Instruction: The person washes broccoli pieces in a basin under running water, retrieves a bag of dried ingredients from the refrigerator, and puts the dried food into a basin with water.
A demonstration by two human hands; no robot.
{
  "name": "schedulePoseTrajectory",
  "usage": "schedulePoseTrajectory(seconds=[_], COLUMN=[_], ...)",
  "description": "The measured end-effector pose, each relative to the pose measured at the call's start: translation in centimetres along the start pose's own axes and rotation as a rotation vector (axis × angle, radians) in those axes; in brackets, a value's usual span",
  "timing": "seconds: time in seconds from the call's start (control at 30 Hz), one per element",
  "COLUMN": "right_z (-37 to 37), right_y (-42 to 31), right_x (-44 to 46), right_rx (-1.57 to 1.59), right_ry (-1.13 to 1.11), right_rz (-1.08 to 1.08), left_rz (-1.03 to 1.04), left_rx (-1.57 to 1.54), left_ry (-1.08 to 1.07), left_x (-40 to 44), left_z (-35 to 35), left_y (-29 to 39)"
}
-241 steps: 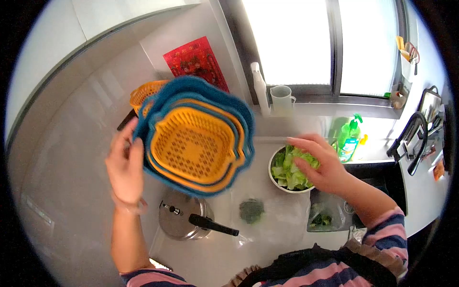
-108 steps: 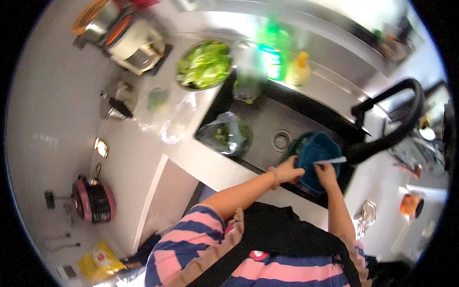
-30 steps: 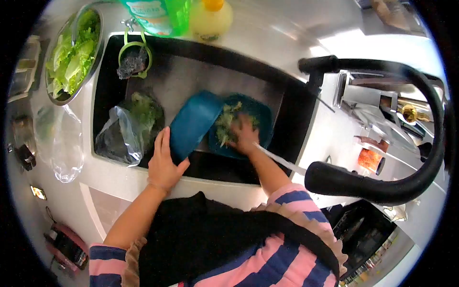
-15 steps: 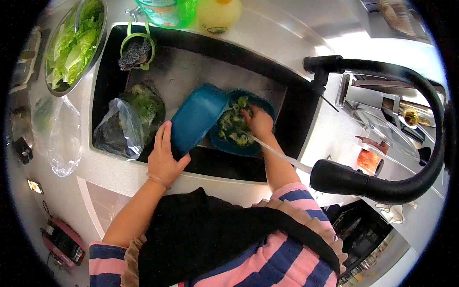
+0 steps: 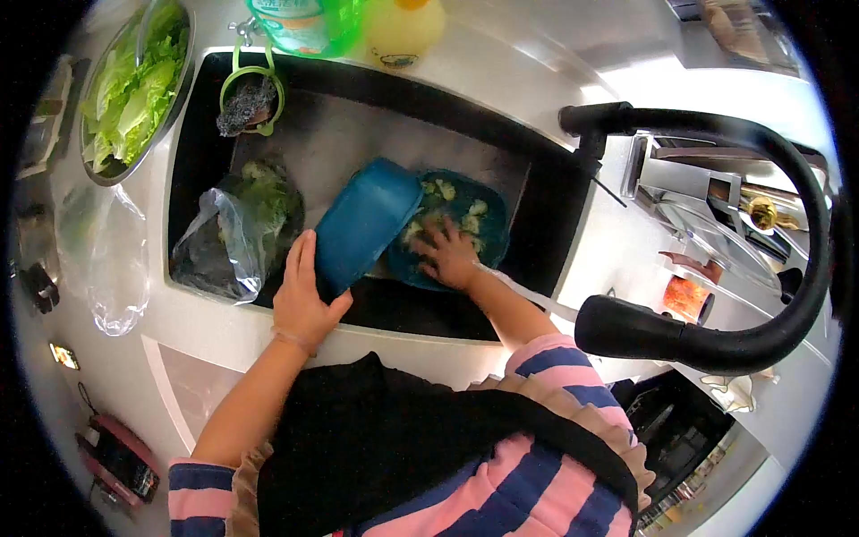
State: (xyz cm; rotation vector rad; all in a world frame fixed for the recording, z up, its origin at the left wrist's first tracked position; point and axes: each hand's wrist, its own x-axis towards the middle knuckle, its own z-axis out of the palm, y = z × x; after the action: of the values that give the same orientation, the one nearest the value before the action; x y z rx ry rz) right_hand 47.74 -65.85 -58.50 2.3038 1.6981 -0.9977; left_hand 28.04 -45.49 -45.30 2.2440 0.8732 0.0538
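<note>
My left hand (image 5: 302, 291) grips the near rim of a blue plastic basin (image 5: 371, 215), which is held tilted in the sink. Just right of it and partly overlapped by it is a second blue basin (image 5: 498, 208) with pale green florets (image 5: 476, 215), broccoli or cauliflower, in it. Among the florets lies my right hand (image 5: 450, 257), palm down with fingers spread. A stream of water (image 5: 528, 292) from the black faucet (image 5: 626, 333) runs onto my right wrist.
A clear plastic bag (image 5: 219, 246) with greens sits in the sink's left end. A green-rimmed strainer (image 5: 277, 94) hangs at the sink's back left corner. Left on the counter stand a bowl of lettuce (image 5: 134, 98) and another clear bag (image 5: 112, 259). Bottles (image 5: 309, 22) line the back.
My right hand has moved left and toward me inside the basin, its fingers now spread over the florets. Water now strikes my wrist. My left hand keeps its hold.
</note>
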Motion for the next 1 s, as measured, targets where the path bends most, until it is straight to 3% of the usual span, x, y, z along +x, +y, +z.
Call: schedulePoseTrajectory(seconds=[0.07,0.13,0.17,0.2,0.27,0.33,0.4,0.47,0.53,0.6,0.7,0.8,0.83,0.93,1.0], right_z=[-0.6,-1.1,-1.0,-0.7,1.6,5.4,-1.3,-4.5,-4.6,-2.9,-2.0,-2.1,-2.0,-1.5,-1.6], right_y=[0.5,0.8,-0.4,-0.5,-0.1,3.0,2.5,1.9,1.4,-0.5,-0.7,1.7,2.0,-1.4,-1.9], right_x=[0.2,0.3,0.2,-0.2,-0.2,1.1,1.6,2.1,3.5,4.0,4.5,4.4,3.9,0.6,-0.1], right_rx=[-0.097,0.098,0.153,0.152,0.137,0.375,0.376,0.478,0.229,0.072,-0.006,0.084,0.059,-0.002,0.023], right_ry=[-0.105,0.182,0.248,0.252,-0.074,0.093,-0.008,0.041,0.382,0.374,-0.078,-0.035,0.064,0.162,0.036], right_rz=[-0.039,0.432,0.478,0.482,0.148,0.176,0.3,0.369,0.378,0.387,0.14,0.191,0.328,0.409,0.328], left_rz=[-0.008,-0.015,-0.001,0.013,0.021,0.023,0.035,0.035,0.039,0.046,0.058,0.041,0.035,0.054,0.038], left_rx=[-0.009,-0.022,-0.015,-0.007,-0.006,-0.004,-0.019,-0.014,-0.009,-0.018,-0.012,-0.023,-0.027,-0.017,-0.027], left_ry=[-0.012,-0.024,-0.007,0.01,0.012,0.012,0.015,0.015,0.015,0.027,0.034,0.022,0.022,0.039,0.031], left_x=[0.1,-0.1,-0.1,0.0,0.1,0.0,-0.1,-0.1,0.0,-0.1,0.0,-0.1,-0.1,0.0,-0.1], left_z=[-0.2,-0.1,0.1,0.2,0.1,0.2,0.2,0.3,0.3,0.4,0.3,0.1,0.1,0.1,0.1], left_y=[0.1,0.1,-0.1,-0.2,-0.1,-0.2,-0.3,-0.4,-0.3,-0.4,-0.4,-0.2,-0.2,-0.1,-0.2])
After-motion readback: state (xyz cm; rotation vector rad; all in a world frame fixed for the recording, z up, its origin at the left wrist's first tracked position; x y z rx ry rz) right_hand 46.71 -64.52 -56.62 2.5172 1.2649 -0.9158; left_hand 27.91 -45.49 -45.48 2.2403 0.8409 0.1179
